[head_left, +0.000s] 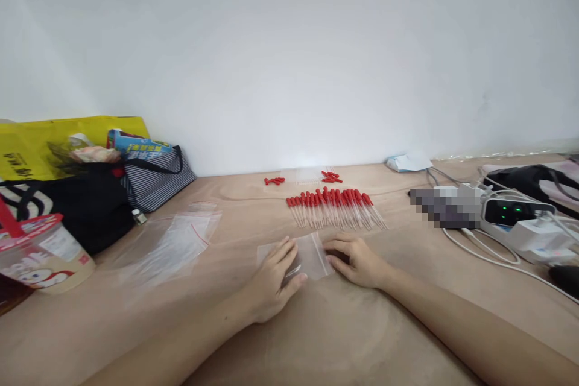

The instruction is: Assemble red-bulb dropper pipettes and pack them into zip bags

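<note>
A small clear zip bag (312,256) lies flat on the table in front of me. My left hand (278,277) rests on its left part, fingers stretched out and thumb apart. At the bag's right edge, by the zip strip, is my right hand (355,259), fingers loosely bent and thumb a little apart; I see nothing held in it. Just beyond the hands lies a row of several droppers (335,208) with red bulbs and clear stems pointing towards me. Farther back are two small groups of red bulbs (274,181), with clear stems faintly visible between them.
A pile of clear zip bags (176,247) lies to the left. Behind it stand a striped bag (158,178), a black bag (99,205) and a drink cup (49,253). On the right are a power strip with chargers (534,235), white cables (488,259) and a tissue pack (409,162).
</note>
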Demonstrator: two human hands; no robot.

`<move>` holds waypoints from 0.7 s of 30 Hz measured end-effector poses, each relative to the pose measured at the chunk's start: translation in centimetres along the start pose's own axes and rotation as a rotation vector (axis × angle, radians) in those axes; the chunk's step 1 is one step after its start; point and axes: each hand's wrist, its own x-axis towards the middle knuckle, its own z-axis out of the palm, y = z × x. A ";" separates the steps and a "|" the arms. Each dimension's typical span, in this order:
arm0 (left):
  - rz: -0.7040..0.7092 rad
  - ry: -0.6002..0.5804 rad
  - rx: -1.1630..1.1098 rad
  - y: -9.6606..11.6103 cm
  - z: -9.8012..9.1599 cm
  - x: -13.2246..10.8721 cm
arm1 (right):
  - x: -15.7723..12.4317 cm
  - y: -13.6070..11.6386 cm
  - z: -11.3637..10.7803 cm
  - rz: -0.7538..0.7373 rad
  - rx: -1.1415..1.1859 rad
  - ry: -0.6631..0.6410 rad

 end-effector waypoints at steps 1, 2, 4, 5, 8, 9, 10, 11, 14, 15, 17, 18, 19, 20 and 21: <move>0.003 0.010 -0.003 -0.2 -0.4 -0.2 | 0.0 0.0 0.0 -0.004 0.006 0.005; 0.007 0.015 0.004 -0.4 -0.8 -0.3 | 0.0 0.0 0.0 -0.012 0.012 0.010; 0.025 -0.022 0.032 -0.7 -1.4 -0.4 | 0.0 0.0 0.0 -0.042 0.028 0.009; 0.036 -0.063 0.047 -0.7 -1.6 -0.4 | 0.1 0.0 0.0 -0.062 0.038 0.002; 0.061 -0.172 0.067 -0.7 -1.7 -0.2 | 0.1 -0.2 -0.2 -0.117 0.064 -0.028; 0.064 -0.186 0.069 -0.7 -1.6 -0.1 | 0.1 -0.3 -0.3 -0.127 0.068 -0.036; 0.067 -0.191 0.070 -0.7 -1.6 -0.1 | 0.2 -0.5 -0.4 -0.136 0.068 -0.047; 0.069 -0.190 0.070 -0.7 -1.5 -0.1 | 0.2 -0.6 -0.5 -0.146 0.066 -0.066; 0.078 -0.175 0.064 -0.8 -1.4 -0.1 | 0.4 -1.2 -1.0 -0.201 0.050 -0.139; 0.079 -0.167 0.057 -0.9 -1.4 -0.1 | 0.5 -1.4 -1.0 -0.224 0.047 -0.163; 0.087 -0.151 0.042 -0.9 -1.4 -0.1 | 0.7 -1.6 -1.1 -0.260 0.056 -0.217; 0.092 -0.143 0.036 -0.9 -1.3 -0.1 | 0.8 -1.7 -1.1 -0.269 0.064 -0.248; 0.095 -0.137 0.033 -1.0 -1.3 -0.2 | 0.8 -1.8 -1.0 -0.274 0.069 -0.281; 0.095 -0.134 0.033 -1.0 -1.2 -0.2 | 0.9 -1.8 -1.0 -0.277 0.069 -0.312; 0.093 -0.132 0.033 -1.0 -1.2 -0.2 | 0.9 -1.8 -0.9 -0.281 0.061 -0.335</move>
